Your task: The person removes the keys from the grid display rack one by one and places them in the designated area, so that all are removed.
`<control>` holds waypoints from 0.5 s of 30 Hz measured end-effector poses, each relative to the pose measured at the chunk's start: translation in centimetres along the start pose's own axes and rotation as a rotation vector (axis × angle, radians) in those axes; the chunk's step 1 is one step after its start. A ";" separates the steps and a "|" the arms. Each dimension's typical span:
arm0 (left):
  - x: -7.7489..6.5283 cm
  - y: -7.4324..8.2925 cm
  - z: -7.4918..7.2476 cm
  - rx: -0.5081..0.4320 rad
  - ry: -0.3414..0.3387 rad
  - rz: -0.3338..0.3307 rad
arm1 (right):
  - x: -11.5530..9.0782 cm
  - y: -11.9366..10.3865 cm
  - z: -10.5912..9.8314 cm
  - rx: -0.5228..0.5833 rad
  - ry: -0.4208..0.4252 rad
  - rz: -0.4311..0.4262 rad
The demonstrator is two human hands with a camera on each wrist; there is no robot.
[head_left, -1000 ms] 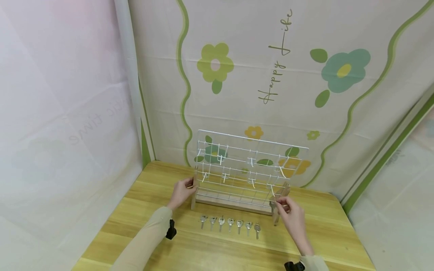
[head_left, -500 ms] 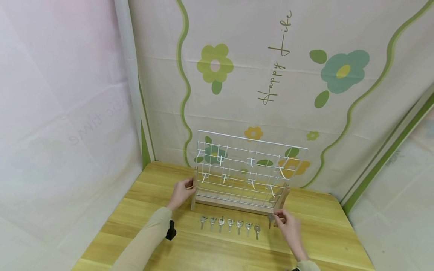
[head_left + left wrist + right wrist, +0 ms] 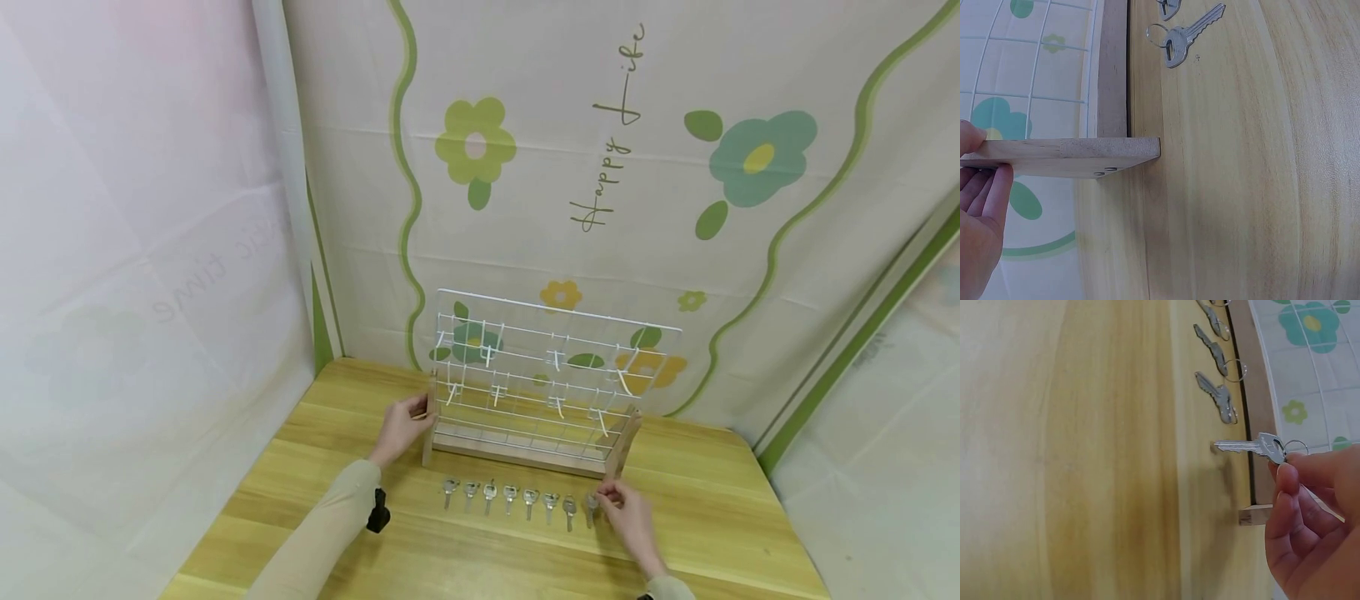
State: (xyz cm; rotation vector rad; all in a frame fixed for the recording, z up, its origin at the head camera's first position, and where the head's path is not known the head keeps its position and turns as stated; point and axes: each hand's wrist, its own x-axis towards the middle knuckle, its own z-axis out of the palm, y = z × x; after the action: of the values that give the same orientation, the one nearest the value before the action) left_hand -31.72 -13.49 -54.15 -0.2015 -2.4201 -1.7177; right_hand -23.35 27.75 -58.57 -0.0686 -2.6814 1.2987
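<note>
Between thumb and fingertips my right hand (image 3: 630,518) pinches a silver key (image 3: 1244,445) with a thin ring; its blade points down close to the table. In the head view this key is at the right end of a row of several keys (image 3: 510,496) lying in front of the rack. My left hand (image 3: 401,429) grips the wooden left side post (image 3: 1066,150) of the rack, thumb on one face and fingers on the other. White wire grid (image 3: 525,421) fills the rack, and several white hooks (image 3: 558,407) hang on it with no keys on them.
The rack's wooden base bar (image 3: 517,458) runs behind the key row. Its right side post (image 3: 622,442) stands just behind my right hand. Patterned cloth (image 3: 540,167) encloses the wooden table (image 3: 450,558) at the back and sides.
My right hand has moved down and toward me from the rack's right post, bringing the key to the right end of the row. The left hand stays on the left post.
</note>
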 end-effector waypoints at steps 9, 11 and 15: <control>0.1 -0.1 0.0 0.017 0.001 -0.003 | 0.3 0.9 0.8 -0.020 -0.031 0.062; 0.1 -0.2 0.0 0.015 -0.001 0.000 | 0.3 0.9 0.9 -0.012 -0.037 0.078; 0.1 -0.2 0.0 0.010 -0.005 -0.004 | 0.3 1.1 1.0 -0.011 -0.042 0.103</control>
State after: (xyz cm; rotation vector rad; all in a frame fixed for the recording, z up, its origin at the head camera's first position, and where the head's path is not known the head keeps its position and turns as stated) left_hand -31.87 -13.58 -54.33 -0.2001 -2.4336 -1.7090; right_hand -23.83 27.64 -59.99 -0.1856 -2.7541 1.3280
